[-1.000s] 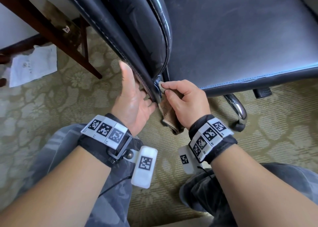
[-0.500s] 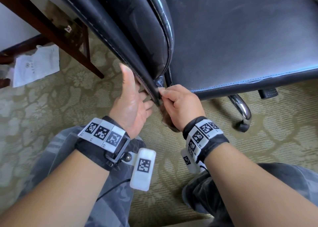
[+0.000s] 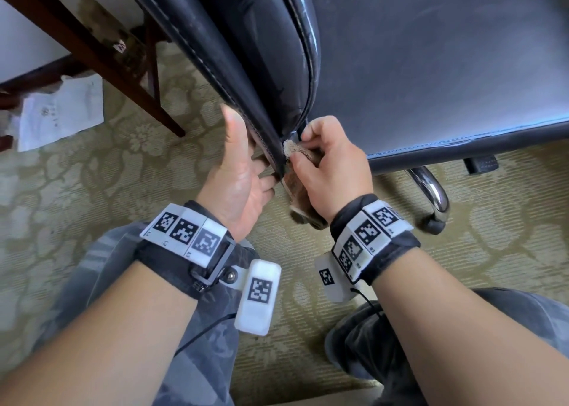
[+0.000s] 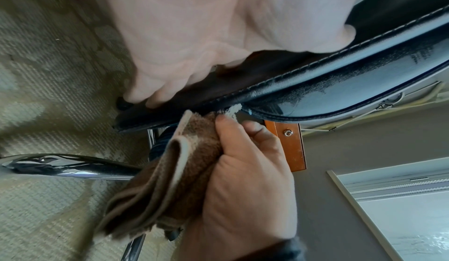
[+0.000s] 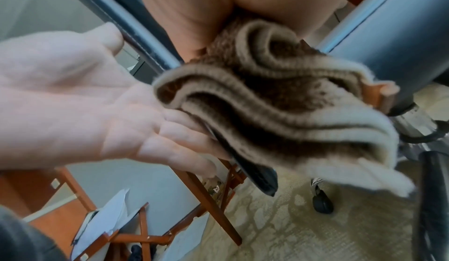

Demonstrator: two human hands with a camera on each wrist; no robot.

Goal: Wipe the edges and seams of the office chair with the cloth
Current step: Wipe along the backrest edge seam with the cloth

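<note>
The black leather office chair's backrest (image 3: 246, 51) slants down to the middle of the head view, and its seat (image 3: 431, 51) fills the upper right. My left hand (image 3: 243, 171) holds the backrest's stitched lower edge (image 4: 340, 84), thumb along the front and fingers behind. My right hand (image 3: 335, 171) grips a bunched brown cloth (image 3: 291, 150) and presses its tip into the seam at the backrest's bottom corner. The rest of the cloth (image 4: 170, 178) hangs folded below my right palm (image 4: 243, 188). In the right wrist view the cloth (image 5: 279, 107) covers my right fingers.
A chrome base leg (image 3: 431, 190) with a black caster (image 3: 434, 225) sticks out under the seat at right. A dark wooden stand (image 3: 101, 54) and loose paper (image 3: 61, 109) lie at left on the patterned carpet (image 3: 92, 190). My knees (image 3: 123, 282) are at the bottom.
My right hand slid the cloth slightly down the backrest's bottom corner and back up, so the cloth tip shows again. My left hand kept its hold on the edge.
</note>
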